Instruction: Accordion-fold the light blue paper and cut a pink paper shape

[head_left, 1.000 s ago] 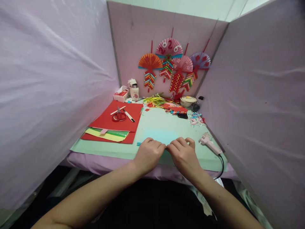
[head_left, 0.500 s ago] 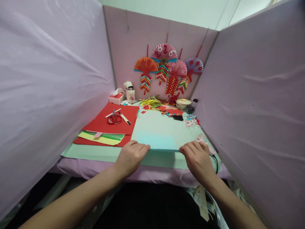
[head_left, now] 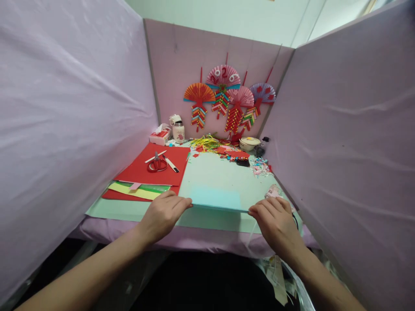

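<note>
A sheet of light blue paper (head_left: 216, 198) spans the space between my two hands at the front of the table, its near edge looking folded into a narrow strip. My left hand (head_left: 164, 214) pinches the left end of that edge. At the right end, my right hand (head_left: 274, 220) pinches it with thumb and fingers. The paper's far part lies low over the pale green table mat. Fingertips hide both ends of the edge.
On the left, red sheets (head_left: 142, 170) carry red-handled scissors (head_left: 157, 165), a cutter (head_left: 171, 164) and a white pen. A glue gun (head_left: 273, 191) lies beyond my right hand. Behind are yellow strips (head_left: 207, 143), a lidded bowl (head_left: 249, 144), a bottle (head_left: 178, 131) and hanging paper fans (head_left: 223, 77).
My left hand has slid left along the near edge, so more of the blue paper's edge shows. My right hand has shifted slightly right and down, still pinching. The camera view has tilted a little.
</note>
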A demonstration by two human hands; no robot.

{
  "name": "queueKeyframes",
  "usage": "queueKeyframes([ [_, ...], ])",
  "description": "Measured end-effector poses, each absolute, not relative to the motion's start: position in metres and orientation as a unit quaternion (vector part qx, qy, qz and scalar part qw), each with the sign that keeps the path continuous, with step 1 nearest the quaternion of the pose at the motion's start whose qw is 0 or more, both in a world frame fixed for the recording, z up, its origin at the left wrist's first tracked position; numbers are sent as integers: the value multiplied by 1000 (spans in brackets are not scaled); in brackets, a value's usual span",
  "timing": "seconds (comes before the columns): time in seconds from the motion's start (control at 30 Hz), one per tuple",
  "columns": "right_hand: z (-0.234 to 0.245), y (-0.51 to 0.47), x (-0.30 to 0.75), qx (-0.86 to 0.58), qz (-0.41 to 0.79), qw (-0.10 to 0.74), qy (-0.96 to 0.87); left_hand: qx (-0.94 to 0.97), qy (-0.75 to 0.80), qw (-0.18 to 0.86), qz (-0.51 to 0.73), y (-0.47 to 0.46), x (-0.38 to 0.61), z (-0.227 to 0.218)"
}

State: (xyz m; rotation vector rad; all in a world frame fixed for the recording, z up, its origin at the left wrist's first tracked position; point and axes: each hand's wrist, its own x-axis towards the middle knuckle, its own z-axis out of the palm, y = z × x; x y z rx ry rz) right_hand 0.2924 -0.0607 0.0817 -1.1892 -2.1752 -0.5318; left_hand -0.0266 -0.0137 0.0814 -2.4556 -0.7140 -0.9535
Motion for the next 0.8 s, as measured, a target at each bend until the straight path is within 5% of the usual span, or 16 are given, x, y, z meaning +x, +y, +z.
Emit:
queueKeyframes([
  [0.8,92,-71,302,-442,-203,263,-833,-894,-238,188,-330,-16,-37,80],
])
